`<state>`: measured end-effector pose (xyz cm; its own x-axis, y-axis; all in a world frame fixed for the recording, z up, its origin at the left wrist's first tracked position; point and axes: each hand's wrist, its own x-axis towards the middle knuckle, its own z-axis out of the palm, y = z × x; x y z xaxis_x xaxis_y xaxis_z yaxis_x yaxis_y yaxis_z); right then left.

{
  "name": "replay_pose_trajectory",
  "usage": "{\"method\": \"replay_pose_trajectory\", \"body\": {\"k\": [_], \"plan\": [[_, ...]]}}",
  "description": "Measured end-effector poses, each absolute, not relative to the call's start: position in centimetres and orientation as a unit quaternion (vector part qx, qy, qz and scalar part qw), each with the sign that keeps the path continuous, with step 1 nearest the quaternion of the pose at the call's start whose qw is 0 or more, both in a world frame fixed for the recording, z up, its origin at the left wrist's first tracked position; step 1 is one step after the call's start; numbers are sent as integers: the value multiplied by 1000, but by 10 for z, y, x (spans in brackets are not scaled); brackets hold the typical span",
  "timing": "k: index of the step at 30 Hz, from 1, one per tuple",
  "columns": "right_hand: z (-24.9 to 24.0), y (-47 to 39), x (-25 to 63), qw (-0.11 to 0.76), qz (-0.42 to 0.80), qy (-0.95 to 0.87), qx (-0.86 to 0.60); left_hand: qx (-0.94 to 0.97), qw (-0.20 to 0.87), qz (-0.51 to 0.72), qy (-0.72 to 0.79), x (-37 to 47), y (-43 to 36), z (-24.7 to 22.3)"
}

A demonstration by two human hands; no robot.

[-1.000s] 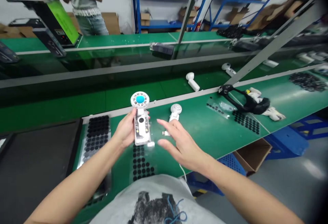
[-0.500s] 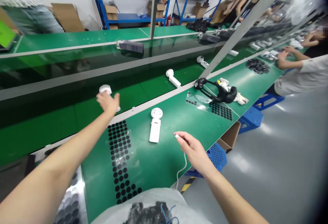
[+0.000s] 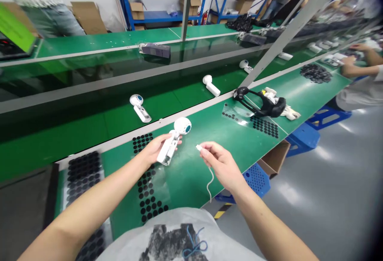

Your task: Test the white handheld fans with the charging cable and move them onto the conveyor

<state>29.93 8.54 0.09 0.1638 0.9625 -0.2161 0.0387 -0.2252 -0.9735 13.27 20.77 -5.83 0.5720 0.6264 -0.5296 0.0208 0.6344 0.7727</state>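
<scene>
My left hand [image 3: 155,148] is closed round a white handheld fan [image 3: 170,146], held tilted above the green bench [image 3: 191,177]. The fan's round head carries a blue disc, and an opening shows along its handle. To its right, my right hand [image 3: 220,161] pinches the white plug of a cable [image 3: 210,183], whose tip points toward the fan with a gap between them. The cable hangs down past the bench edge. Sheets of round black stickers [image 3: 145,189] lie under and beside my left forearm. Another white fan [image 3: 140,108] lies on the green belt beyond the left hand.
Further along the belt lie a white fan [image 3: 211,85] and a dark wrapped box [image 3: 154,50]. A black headset-like frame [image 3: 260,103] and pale gloves [image 3: 289,112] sit on the bench to the right. A slanted metal post [image 3: 278,40] rises there. Blue stools [image 3: 305,139] stand alongside; a co-worker's arm [image 3: 359,67] is at far right.
My left hand has left the fan on the belt, drawn back to the bench and lifted the fan that lay there. My right hand still pinches the cable plug. The view has shifted slightly.
</scene>
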Motion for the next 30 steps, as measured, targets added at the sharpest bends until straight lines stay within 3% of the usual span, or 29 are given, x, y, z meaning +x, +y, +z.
{"method": "replay_pose_trajectory", "body": {"k": [8,17,30], "plan": [[27,78,243,422,564,-494,-510,133,847,357,371,83,144,16],[47,54,229,404,593,-523,-459,218,831,391,331,71,103,40],[44,37,238,343,548,-584,-491,336,770,339,423,81,84,45]]}}
